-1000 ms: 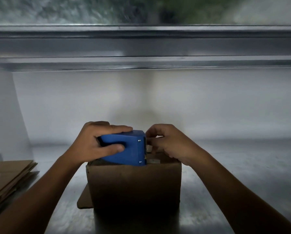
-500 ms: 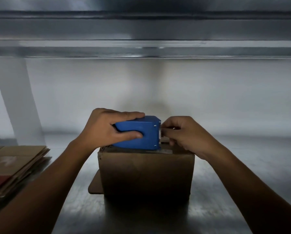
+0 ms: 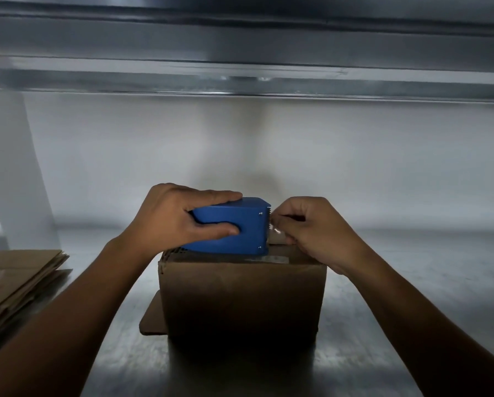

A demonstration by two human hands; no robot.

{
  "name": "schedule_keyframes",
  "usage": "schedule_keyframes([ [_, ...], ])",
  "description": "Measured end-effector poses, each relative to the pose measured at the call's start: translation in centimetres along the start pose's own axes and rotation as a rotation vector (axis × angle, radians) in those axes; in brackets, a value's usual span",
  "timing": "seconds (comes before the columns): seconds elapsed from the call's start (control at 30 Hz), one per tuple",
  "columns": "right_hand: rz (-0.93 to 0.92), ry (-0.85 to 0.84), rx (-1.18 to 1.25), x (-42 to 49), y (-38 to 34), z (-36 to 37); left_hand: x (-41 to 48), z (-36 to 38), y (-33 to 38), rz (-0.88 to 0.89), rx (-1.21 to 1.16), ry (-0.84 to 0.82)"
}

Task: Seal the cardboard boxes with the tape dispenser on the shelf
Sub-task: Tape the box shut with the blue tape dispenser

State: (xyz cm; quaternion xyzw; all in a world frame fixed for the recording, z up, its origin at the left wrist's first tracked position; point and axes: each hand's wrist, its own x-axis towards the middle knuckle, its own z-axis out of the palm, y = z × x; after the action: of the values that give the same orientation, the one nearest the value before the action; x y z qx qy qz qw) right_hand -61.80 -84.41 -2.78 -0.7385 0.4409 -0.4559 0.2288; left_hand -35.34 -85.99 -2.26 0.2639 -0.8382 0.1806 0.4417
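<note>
Box stands mid-shelf, a flap poking out at its lower left. Blue dispenser sits on the box top, toward the left. Left grip is wrapped round the dispenser, fingers over the top, thumb on the near side. Right grip pinches the tape end at the dispenser's toothed mouth. Judgement: dispenser is hard-shelled, smooth and a one-hand weight, best held across the body, clear of the teeth. Tape is thin and clingy, apt to fold on itself, so take it by the free end. Box probably light, thin-walled, may slide or dent under pressure. Flat cardboard is stacked at left. No brand or writing readable; the reddish patch on the stack is too dim.
</note>
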Motion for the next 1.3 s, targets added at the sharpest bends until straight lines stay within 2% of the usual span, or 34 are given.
schedule_keyframes([
  [0.33, 0.181, 0.030, 0.351, -1.2, 2.2, -6.6, -0.1, 0.0, 0.0, -0.052, -0.042, -0.016],
  [0.5, 0.387, -0.057, 0.509, -2.3, 4.3, -5.3, -0.1, -0.1, 0.1, -0.036, -0.031, -0.008],
  [0.63, 0.437, -0.038, 0.607, -2.4, 4.8, -4.8, -0.1, -0.1, 0.2, -0.003, -0.023, -0.006],
  [0.83, 0.431, -0.028, 0.610, -2.6, 5.5, -4.7, -0.1, 0.0, 0.7, -0.031, -0.015, -0.003],
  [1.3, 0.363, -0.041, 0.355, -2.5, 6.7, -4.2, -0.2, 0.1, 0.7, -0.037, 0.002, -0.013],
])
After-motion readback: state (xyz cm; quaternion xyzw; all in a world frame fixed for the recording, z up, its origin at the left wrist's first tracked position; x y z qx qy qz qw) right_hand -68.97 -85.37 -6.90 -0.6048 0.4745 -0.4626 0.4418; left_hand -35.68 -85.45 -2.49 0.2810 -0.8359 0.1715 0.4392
